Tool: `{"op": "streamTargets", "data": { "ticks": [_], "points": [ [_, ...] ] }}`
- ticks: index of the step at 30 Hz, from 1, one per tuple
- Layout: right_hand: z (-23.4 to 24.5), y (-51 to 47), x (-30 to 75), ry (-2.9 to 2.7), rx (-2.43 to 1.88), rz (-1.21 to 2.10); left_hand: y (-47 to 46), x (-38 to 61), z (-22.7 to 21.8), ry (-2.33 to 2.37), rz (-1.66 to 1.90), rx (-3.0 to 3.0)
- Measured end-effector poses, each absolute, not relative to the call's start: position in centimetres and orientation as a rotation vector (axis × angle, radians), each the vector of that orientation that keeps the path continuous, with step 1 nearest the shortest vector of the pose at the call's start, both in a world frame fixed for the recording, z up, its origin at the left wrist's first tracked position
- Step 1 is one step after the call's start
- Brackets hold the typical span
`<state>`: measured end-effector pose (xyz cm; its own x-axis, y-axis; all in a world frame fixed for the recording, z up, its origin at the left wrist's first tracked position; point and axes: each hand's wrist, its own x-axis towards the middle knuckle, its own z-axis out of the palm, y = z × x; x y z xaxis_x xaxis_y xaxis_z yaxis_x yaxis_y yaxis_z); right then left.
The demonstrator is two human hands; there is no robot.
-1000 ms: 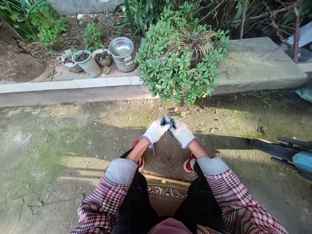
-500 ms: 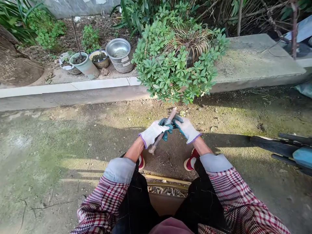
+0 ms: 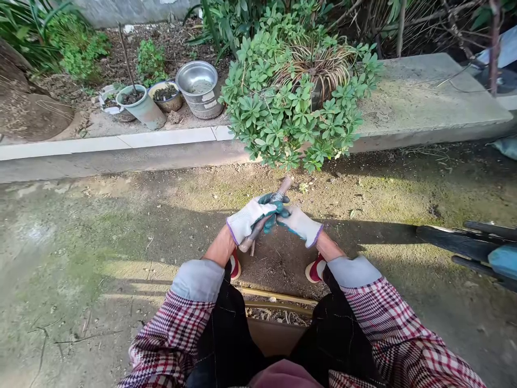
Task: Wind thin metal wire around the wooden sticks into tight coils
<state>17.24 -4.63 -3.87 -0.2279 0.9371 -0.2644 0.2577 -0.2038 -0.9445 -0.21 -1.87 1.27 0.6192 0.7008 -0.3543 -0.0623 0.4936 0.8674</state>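
Over bare dirt, in front of the seated person's knees: one tool [image 3: 283,188], stick-shaped, with a pale wooden end and a grey metal end. It is held on a slant, the wooden end pointing up and away towards the shrub [image 3: 291,113], the metal end pointing down towards the left shoe [image 3: 233,267]. The left hand [image 3: 246,221], in a white glove with teal fingers, is closed round the lower shaft. The right hand [image 3: 301,223], gloved the same, is closed on the upper shaft, and its fingers meet the left hand's there. The two hands are together and touching, with the tool running between them and both ends sticking out. The right shoe [image 3: 313,269], red, is on the ground below the right wrist. Beyond a white kerb [image 3: 121,141] stand a metal bowl [image 3: 200,86] and a tilted grey pot [image 3: 141,105]. A concrete slab [image 3: 424,97] lies to the right of the shrub.
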Motion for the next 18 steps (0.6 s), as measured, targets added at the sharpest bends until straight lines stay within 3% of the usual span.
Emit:
{"op": "streamTargets", "data": {
  "ticks": [9, 18],
  "points": [
    [-0.8, -5.1, 18.7, -1.389, -1.527, 1.528, 0.3, -1.5, 0.4, 1.242, 0.469, 1.332],
    [0.2, -5.1, 19.9, -1.689, -1.551, 1.261, 0.0, -0.3, -1.6, 1.429, -0.351, 1.968]
  ]
}}
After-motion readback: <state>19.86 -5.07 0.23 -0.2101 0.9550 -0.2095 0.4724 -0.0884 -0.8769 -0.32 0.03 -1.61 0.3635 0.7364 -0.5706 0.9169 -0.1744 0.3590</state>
